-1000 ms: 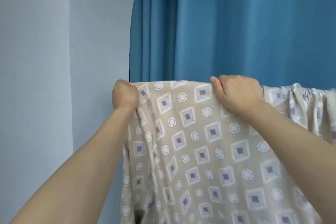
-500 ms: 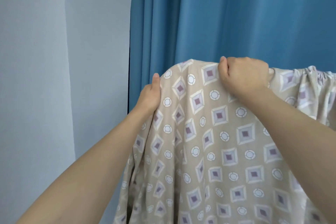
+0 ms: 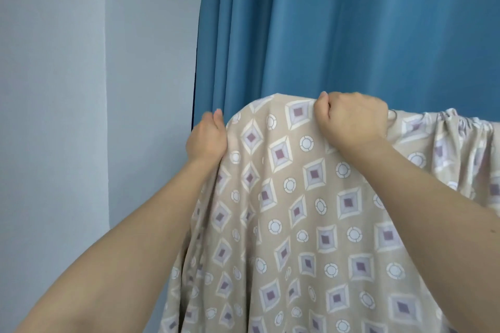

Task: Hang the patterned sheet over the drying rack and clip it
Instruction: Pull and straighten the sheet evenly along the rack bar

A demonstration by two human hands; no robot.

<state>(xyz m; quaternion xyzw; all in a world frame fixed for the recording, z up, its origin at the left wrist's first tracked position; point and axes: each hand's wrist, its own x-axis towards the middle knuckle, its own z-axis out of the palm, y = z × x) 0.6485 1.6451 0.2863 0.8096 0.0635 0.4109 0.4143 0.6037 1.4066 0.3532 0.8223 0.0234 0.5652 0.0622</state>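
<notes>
Beige patterned sheet (image 3: 311,211) draped high before blue curtain (image 3: 351,21), rack hidden. Right hand (image 3: 351,121) fists top edge; left hand (image 3: 207,138) grips left edge. Spreading step; next pull left, flatten, then clip.

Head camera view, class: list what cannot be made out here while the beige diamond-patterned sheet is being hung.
1. The drying rack: hidden in the head view under the beige diamond-patterned sheet.
2. Any clips: none can be seen.
3. The sheet's lower edge: cut off by the bottom of the picture.
4. The fingertips of the left hand and right hand: curled into the cloth.
5. What lies behind the blue curtain.
</notes>
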